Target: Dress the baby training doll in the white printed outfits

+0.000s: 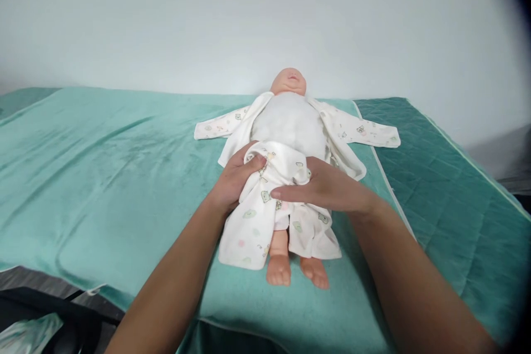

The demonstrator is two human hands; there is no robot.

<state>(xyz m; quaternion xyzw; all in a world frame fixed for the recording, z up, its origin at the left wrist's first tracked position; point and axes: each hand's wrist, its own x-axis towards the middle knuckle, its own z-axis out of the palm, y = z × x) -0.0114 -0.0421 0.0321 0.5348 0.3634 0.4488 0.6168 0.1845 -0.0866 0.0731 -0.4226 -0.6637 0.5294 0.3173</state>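
A baby doll (290, 116) lies on its back, head toward the wall and bare feet toward me. White printed baby pants (251, 221) cover its legs and reach up to the lower belly. My left hand (240, 174) grips the waist of the pants on the left side, thumb on top of the cloth. On the other side my right hand (319, 185) holds the bunched pants, its thumb across the front; its other fingers are partly hidden. A matching printed jacket (348, 124) lies open around the doll's white cloth torso, sleeves spread out to both sides.
A light green sheet (124, 177) with wrinkles covers the bed, and a darker quilted cover (448, 193) shows on the right. The white wall (207, 22) stands right behind. At the lower left, a black object (50, 321) with crumpled plastic stands below the bed's edge.
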